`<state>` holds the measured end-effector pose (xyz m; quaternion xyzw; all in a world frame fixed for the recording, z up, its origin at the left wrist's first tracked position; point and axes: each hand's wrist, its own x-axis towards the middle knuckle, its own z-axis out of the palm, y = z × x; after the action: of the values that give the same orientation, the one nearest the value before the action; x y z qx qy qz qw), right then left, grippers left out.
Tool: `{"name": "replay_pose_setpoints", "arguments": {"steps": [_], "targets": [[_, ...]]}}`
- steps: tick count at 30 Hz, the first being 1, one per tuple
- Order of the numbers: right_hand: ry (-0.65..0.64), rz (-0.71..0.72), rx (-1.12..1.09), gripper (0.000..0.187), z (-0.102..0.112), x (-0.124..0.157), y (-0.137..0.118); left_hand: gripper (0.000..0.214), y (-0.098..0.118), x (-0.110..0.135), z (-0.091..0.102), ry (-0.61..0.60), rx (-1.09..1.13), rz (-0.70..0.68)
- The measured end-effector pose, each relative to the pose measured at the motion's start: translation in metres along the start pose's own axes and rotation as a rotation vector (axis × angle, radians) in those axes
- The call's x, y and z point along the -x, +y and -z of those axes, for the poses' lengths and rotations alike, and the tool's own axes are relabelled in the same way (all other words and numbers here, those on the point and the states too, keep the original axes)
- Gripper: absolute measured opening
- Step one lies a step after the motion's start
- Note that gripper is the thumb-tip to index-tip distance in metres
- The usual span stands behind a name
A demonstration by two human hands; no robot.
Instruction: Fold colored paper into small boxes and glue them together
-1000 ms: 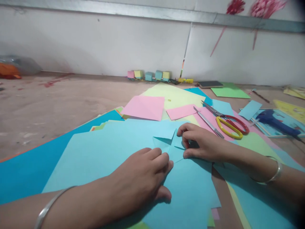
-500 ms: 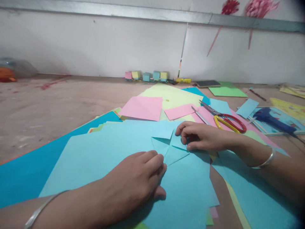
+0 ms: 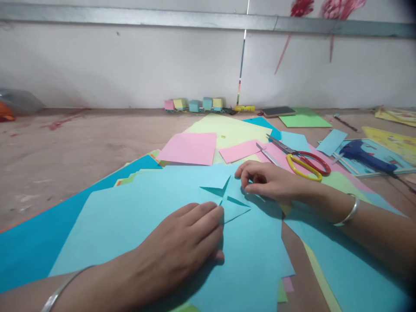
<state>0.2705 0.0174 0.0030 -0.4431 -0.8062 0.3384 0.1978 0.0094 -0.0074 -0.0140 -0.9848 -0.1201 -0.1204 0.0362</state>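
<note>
A small light-blue folded paper piece [image 3: 229, 199] with creased triangular flaps lies on top of larger light-blue sheets [image 3: 136, 212]. My left hand [image 3: 185, 245] rests flat on the paper's near side, fingers together and pressing it down. My right hand [image 3: 269, 182] comes in from the right, fingers curled and pinching the far right flap of the folded piece. Both wrists carry a silver bangle.
Pink sheets [image 3: 190, 148], a pale green sheet [image 3: 227, 128] and a dark blue sheet [image 3: 29, 247] lie around. Red-and-yellow scissors [image 3: 299, 162] sit just behind my right hand. A blue glue gun [image 3: 364, 156], a phone [image 3: 278, 112] and small paper cubes [image 3: 193, 105] lie farther back.
My right hand has slid left and slightly away along the flap. My left hand has drawn back a little toward me. The view has shifted slightly.
</note>
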Motion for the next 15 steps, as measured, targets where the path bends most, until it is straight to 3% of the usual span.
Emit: {"name": "replay_pose_setpoints", "arguments": {"steps": [4,10,15], "targets": [[0.139,0.046,-0.016,0.008,0.0,0.001,0.006,0.034,0.001,-0.005,0.002,-0.086,0.062,0.031],[0.072,0.274,0.109,0.01,-0.008,0.001,0.005,0.041,-0.004,-0.004,0.003,-0.134,0.043,0.03],[0.107,0.309,0.214,0.02,-0.018,-0.001,0.006,0.042,-0.005,-0.004,0.004,-0.209,0.034,-0.003]]}}
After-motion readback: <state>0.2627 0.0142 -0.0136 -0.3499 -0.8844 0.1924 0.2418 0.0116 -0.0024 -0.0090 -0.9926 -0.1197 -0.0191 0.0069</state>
